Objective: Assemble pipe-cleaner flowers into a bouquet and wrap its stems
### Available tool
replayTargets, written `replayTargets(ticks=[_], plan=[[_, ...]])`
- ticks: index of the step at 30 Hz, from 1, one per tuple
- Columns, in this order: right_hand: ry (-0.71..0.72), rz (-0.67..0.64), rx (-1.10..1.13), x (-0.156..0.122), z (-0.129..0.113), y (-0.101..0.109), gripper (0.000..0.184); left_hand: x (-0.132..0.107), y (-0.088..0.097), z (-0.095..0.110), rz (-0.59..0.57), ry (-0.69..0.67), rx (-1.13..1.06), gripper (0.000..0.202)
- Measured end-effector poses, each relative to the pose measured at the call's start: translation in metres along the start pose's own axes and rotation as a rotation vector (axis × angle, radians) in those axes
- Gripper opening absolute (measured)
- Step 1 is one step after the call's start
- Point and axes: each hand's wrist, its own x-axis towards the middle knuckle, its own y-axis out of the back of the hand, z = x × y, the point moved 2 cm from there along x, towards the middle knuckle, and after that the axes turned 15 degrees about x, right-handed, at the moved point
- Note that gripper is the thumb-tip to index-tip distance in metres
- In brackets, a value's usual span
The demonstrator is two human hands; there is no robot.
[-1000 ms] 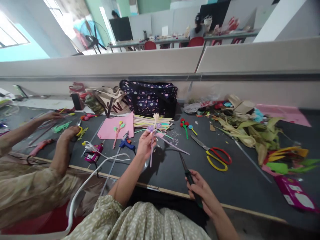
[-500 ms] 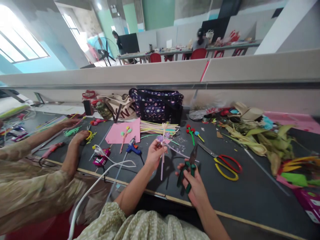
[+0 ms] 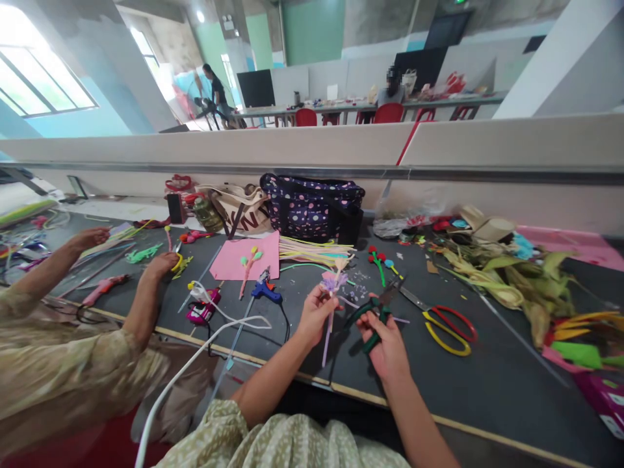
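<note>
Between the fingers of my left hand (image 3: 316, 313) is a purple pipe-cleaner flower (image 3: 334, 282), held upright with its lilac stem (image 3: 326, 348) hanging below. A second lilac strand reaches right from it, passing behind the tool. My right hand (image 3: 385, 341) is wrapped round green-handled pliers (image 3: 373, 331); their handles are spread and the dark jaws point up and away from me. Scissors (image 3: 435, 318) with red and yellow handles lie on the dark table to the right. Small purple clippings (image 3: 359, 286) are scattered beyond my hands.
A blue glue gun (image 3: 266, 288), a pink sheet (image 3: 227, 260) and a bundle of pipe cleaners (image 3: 312, 249) lie ahead and left. A white cable (image 3: 182, 361) crosses the table edge. At left, a co-worker's hand (image 3: 163, 263) holds yellow-handled scissors. Dried husks (image 3: 531, 276) are piled right.
The pliers' handles have spread wider, and the pliers have come closer to the flower. The co-worker's far hand has moved left. The whole view has shifted slightly.
</note>
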Motion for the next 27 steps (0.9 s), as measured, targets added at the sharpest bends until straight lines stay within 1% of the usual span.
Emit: replayTargets(ticks=[3,8,10,12,13,14,17,20,22,25,27], plan=[[-0.165,-0.029,0.149,-0.003,0.002,0.004,0.042,0.003,0.006,0.006,0.034,0.003,0.015,0.036],[-0.315,-0.058,0.407,-0.01,0.005,0.022,0.043,0.009,0.015,0.015,0.069,-0.024,0.048,0.038],[-0.415,-0.073,0.397,-0.013,0.008,0.029,0.039,0.01,0.016,0.018,0.081,-0.019,0.071,0.04],[-0.5,-0.047,0.303,-0.016,0.01,0.033,0.033,0.011,0.015,0.021,0.1,-0.039,0.076,0.04],[-0.51,-0.028,0.248,-0.017,0.01,0.033,0.032,0.011,0.014,0.022,0.094,-0.049,0.081,0.039],[-0.479,-0.021,0.235,-0.018,0.01,0.032,0.034,0.01,0.014,0.023,0.094,-0.065,0.082,0.039],[-0.367,-0.068,0.225,-0.023,0.004,0.025,0.048,0.007,0.013,0.023,0.092,-0.099,0.094,0.036],[-0.263,-0.123,0.109,-0.028,-0.007,0.022,0.056,0.003,0.013,0.022,0.053,-0.114,0.146,0.034],[-0.178,-0.156,-0.019,-0.031,-0.016,0.023,0.059,0.0,0.015,0.021,0.013,-0.131,0.196,0.032],[-0.035,-0.186,-0.31,-0.035,-0.027,0.026,0.061,-0.003,0.016,0.02,-0.037,-0.199,0.283,0.028],[-0.001,-0.2,-0.472,-0.038,-0.031,0.027,0.057,-0.005,0.015,0.017,-0.071,-0.24,0.336,0.027]])
